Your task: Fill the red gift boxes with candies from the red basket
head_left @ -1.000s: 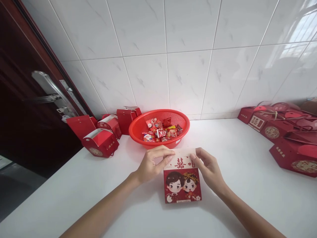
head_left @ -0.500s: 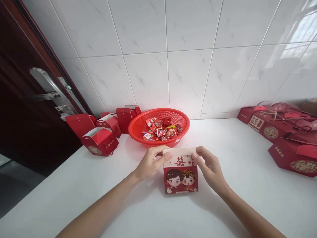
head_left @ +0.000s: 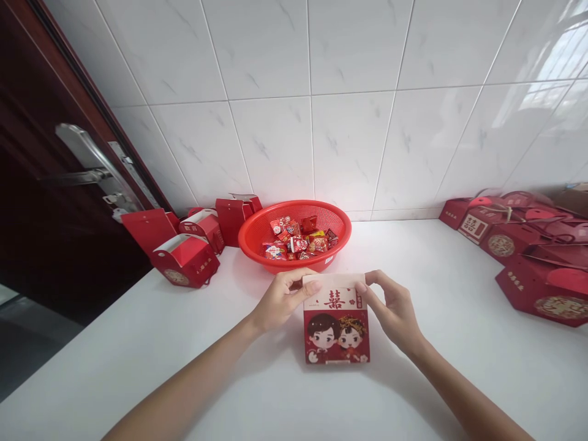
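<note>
A small red and cream candy box [head_left: 337,337], printed with two cartoon figures and a red double-character sign, faces me in the middle of the white table [head_left: 257,392]. Its upper left corner is pinched by my left hand [head_left: 285,300], thumb on the front and fingers behind. On the opposite corner my right hand [head_left: 390,306] grips the same way. The box's back and inside are hidden. Just beyond my hands stands a red plastic basket [head_left: 245,242] holding several wrapped sweets [head_left: 298,244].
At the left are several red boxes with raised lids, the nearest box [head_left: 186,260] beside the table's left edge. More red boxes [head_left: 546,285] lie heaped at the right. Behind the table rises a tiled wall [head_left: 349,147]; a dark door with a metal handle [head_left: 98,165] is at far left.
The candy box's lower front edge has come slightly down and toward me. Both hands keep their hold on its upper corners, almost unmoved.
</note>
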`<state>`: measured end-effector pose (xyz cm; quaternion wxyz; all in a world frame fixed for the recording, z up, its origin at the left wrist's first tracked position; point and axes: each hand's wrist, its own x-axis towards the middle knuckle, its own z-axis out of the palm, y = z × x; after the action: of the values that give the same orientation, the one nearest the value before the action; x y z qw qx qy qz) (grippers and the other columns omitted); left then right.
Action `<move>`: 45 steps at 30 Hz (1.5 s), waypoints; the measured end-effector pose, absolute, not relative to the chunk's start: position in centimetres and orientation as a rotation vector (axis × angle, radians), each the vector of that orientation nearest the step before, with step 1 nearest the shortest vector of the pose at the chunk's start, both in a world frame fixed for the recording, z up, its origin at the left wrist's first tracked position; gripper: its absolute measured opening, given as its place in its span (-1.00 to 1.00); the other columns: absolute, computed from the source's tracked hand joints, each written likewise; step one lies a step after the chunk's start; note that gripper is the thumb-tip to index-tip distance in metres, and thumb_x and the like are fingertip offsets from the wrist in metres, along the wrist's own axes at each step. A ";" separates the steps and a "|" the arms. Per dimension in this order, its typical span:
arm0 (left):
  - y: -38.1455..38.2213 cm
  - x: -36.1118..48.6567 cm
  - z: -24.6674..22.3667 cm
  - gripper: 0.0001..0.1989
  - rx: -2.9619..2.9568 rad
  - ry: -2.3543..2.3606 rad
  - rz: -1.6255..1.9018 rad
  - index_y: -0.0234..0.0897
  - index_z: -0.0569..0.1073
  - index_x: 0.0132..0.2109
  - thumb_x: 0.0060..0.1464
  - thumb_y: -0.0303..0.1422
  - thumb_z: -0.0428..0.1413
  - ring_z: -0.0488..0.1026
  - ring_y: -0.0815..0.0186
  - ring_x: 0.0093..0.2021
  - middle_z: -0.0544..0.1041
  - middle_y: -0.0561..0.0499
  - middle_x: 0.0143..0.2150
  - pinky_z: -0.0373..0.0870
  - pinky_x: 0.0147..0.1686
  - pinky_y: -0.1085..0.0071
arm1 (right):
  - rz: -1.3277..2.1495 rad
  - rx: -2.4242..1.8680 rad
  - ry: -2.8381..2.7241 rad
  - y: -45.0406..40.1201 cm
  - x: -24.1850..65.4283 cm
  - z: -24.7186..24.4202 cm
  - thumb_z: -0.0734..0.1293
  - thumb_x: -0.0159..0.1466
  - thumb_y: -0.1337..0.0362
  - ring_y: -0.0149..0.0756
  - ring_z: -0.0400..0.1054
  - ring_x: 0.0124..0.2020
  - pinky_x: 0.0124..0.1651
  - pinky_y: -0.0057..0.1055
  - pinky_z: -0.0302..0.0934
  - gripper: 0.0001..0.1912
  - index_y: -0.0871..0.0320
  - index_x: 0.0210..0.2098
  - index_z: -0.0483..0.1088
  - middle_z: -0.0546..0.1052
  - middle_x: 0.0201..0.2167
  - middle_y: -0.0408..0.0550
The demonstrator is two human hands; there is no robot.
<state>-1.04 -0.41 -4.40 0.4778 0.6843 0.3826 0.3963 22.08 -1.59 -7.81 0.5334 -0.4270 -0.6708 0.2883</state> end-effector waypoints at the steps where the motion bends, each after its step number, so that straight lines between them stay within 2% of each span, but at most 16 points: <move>1: -0.4 -1.0 -4.5 -0.65 1.653 0.925 0.958 -0.32 0.61 -0.13 0.21 -0.10 0.19 0.53 0.18 -0.18 0.63 -0.07 -0.20 0.45 -0.16 0.35 | 0.721 -1.023 -1.597 -1.6 22.1 -7.8 0.30 0.37 -0.03 -0.24 0.36 -0.37 -0.29 -0.33 0.27 -0.63 0.09 -0.42 0.38 0.49 -0.45 -0.09; 11: -0.2 -0.3 -5.0 -0.58 1.396 0.863 1.017 -0.33 0.50 -0.40 0.05 -0.03 0.32 0.42 0.34 -0.41 0.51 0.06 -0.46 0.36 -0.34 0.43 | 1.068 -0.921 -1.475 -1.4 22.2 -7.5 0.37 0.31 -0.07 -0.29 0.32 -0.41 -0.37 -0.39 0.25 -0.58 0.12 -0.48 0.37 0.44 -0.49 -0.11; 19: 0.3 -1.0 -6.2 -0.55 1.392 0.843 1.016 -0.34 0.55 -0.32 0.08 0.03 0.27 0.53 0.18 -0.26 0.60 -0.05 -0.34 0.44 -0.16 0.31 | 1.077 -0.939 -1.445 -1.1 22.4 -7.6 0.38 0.29 -0.08 -0.27 0.35 -0.40 -0.36 -0.37 0.28 -0.58 0.11 -0.47 0.40 0.49 -0.47 -0.10; 24: 0.5 -1.3 -6.2 -0.56 1.471 0.916 1.051 -0.35 0.56 -0.35 0.11 0.01 0.25 0.52 0.19 -0.27 0.59 -0.04 -0.37 0.44 -0.21 0.32 | 1.097 -0.953 -1.448 -1.0 22.6 -7.6 0.39 0.27 -0.10 -0.25 0.37 -0.38 -0.33 -0.36 0.29 -0.58 0.11 -0.46 0.40 0.49 -0.47 -0.10; 31: 0.2 -1.0 -6.1 -0.59 1.464 0.911 1.050 -0.35 0.57 -0.32 0.17 -0.02 0.22 0.52 0.18 -0.26 0.59 -0.03 -0.36 0.45 -0.18 0.29 | 1.281 -0.862 -1.411 -0.7 22.9 -7.5 0.41 0.27 -0.04 -0.30 0.35 -0.40 -0.30 -0.38 0.25 -0.61 0.13 -0.48 0.40 0.48 -0.48 -0.13; 36: -0.1 -0.9 -6.2 -0.59 1.432 0.939 1.083 -0.35 0.54 -0.35 0.18 -0.04 0.21 0.50 0.23 -0.31 0.59 -0.02 -0.36 0.44 -0.26 0.34 | 1.257 -0.832 -1.420 -0.5 23.2 -7.7 0.39 0.30 -0.01 -0.29 0.33 -0.40 -0.27 -0.37 0.24 -0.60 0.13 -0.51 0.41 0.45 -0.50 -0.13; 45: -0.2 -0.8 -6.1 -0.59 1.432 0.925 1.108 -0.37 0.59 -0.28 0.18 -0.04 0.21 0.53 0.18 -0.27 0.63 -0.07 -0.31 0.47 -0.23 0.31 | 1.217 -0.840 -1.486 -0.6 23.7 -7.8 0.39 0.29 0.03 -0.20 0.42 -0.28 -0.23 -0.35 0.28 -0.71 0.12 -0.39 0.50 0.56 -0.37 -0.07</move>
<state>-0.77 -0.18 -6.10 0.5262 0.5989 0.3870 0.4633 23.67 -0.59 -7.83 0.4992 -0.3473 -0.6140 0.5032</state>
